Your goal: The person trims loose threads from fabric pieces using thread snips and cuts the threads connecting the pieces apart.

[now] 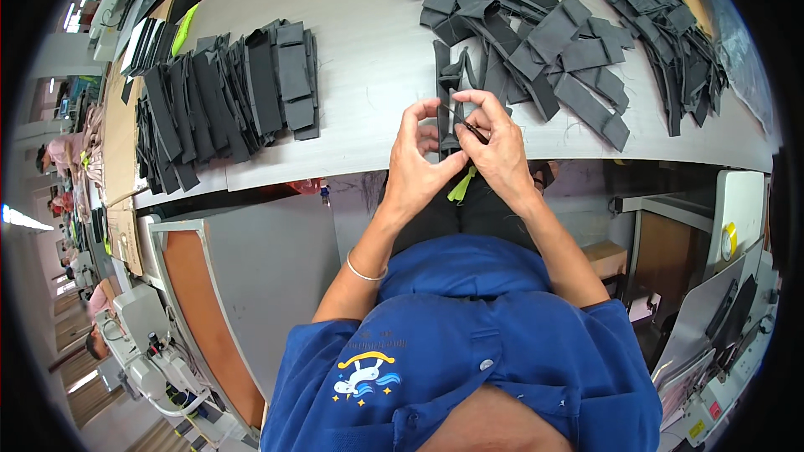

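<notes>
Hard to make out, between the two hands at the near table edge: a narrow dark fabric strip [446, 121], mostly covered by fingers, with only its upper end showing above the thumbs and its lower part lost behind the palms. Left hand [416, 161] curled, thumb and forefinger pinched narrow on the strip's left side. Right hand [494, 146] closed around a thin dark tool [471, 127], kind impossible to tell, its tip lying against the strip. Below the hands, a small yellow-green tag [461, 186] hanging down, partly hidden by the right wrist. Thin silver bangle [365, 272] on the left forearm. No bins, trays or boxes visible on the grey table [368, 50]; pieces kept loose in heaps instead. To the left, a tidy overlapping stack of dark pieces [226, 96], its far end cut off by neighbouring stacks. To the right and behind the hands, a scattered pile of dark strips [569, 42], tangled, individual pieces hard to separate, the farthest ones bent by the lens rim. Under the table, dark trousers and a blue shirt [469, 343] filling the lower middle. At far left, blurred and small, other people and a sewing machine [142, 343]; at lower right, another machine [712, 377] partly cut by the rim.
</notes>
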### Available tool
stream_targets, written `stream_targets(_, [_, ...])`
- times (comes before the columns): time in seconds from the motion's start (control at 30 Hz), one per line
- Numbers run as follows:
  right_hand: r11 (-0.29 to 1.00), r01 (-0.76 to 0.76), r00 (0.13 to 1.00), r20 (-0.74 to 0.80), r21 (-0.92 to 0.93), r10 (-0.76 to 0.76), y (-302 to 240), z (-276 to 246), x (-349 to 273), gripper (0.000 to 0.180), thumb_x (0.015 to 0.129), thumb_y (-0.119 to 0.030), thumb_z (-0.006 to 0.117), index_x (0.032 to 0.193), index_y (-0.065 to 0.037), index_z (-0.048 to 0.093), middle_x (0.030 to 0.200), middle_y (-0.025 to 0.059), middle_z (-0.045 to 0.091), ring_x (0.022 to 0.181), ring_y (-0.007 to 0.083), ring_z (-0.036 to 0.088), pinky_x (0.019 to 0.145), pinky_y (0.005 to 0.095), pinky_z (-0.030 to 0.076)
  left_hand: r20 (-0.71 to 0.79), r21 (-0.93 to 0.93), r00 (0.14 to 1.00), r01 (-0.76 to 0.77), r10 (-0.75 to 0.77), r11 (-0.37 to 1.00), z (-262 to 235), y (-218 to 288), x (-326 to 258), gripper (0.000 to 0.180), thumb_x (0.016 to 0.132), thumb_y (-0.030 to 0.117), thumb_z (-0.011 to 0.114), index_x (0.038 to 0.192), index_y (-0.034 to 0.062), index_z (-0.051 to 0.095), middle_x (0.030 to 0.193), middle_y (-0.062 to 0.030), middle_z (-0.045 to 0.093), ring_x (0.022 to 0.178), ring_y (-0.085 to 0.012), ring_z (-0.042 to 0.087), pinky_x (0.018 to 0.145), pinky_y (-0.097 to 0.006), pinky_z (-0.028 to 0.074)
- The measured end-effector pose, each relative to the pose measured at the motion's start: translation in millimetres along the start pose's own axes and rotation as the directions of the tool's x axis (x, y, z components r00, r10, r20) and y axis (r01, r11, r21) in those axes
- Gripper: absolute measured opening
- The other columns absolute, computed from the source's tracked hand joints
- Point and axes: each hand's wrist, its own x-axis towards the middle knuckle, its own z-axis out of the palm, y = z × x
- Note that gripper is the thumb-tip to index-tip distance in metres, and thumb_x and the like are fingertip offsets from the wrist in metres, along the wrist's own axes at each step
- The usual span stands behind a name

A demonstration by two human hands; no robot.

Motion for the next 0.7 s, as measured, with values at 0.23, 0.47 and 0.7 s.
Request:
stream_targets(0.23, [0.998, 0.061, 0.995, 0.081, -0.024, -0.059, 12, -6, -4, 0.028, 0.083, 0.004, 0.058, 0.109, -0.004, 0.054, 0.065, 0.0009, 0.047, 0.060, 0.0087, 0.043, 0.057, 0.0242, 0.039, 0.114, -0.316, 0.966, 0.258, -0.233, 0.913, -21, 10, 30, 0.068, 0.080, 0.015, 0.070, 0.136, -0.0055, 0.036, 0.111, -0.0139, 0.054, 0.091, -0.0141, 0.055, 0.078, -0.026, 0.048])
stream_targets(0.47, [0.998, 0.015, 1.000, 0.008, 0.054, -0.015, 21, -3, -4, 0.020, 0.083, 0.003, 0.060, 0.100, -0.003, 0.053, 0.070, 0.0040, 0.058, 0.064, 0.0069, 0.051, 0.059, 0.0242, 0.042, 0.071, -0.110, 0.945, 0.325, -0.319, 0.939, -12, 10, 34, 0.049, 0.080, 0.021, 0.076, 0.115, -0.0044, 0.055, 0.099, -0.0078, 0.062, 0.091, -0.0117, 0.058, 0.082, -0.025, 0.047])
stream_targets(0.7, [1.000, -0.021, 0.993, -0.113, -0.001, 0.021, 11, 11, -7, 0.023, 0.081, 0.005, 0.061, 0.101, -0.004, 0.055, 0.073, 0.0049, 0.061, 0.066, 0.0080, 0.056, 0.060, 0.0243, 0.045, -0.179, 0.041, 0.953, 0.256, -0.245, 0.966, -7, 0, 34, 0.056, 0.071, 0.023, 0.082, 0.111, -0.0056, 0.054, 0.095, -0.0099, 0.060, 0.077, -0.0124, 0.057, 0.067, -0.025, 0.051])
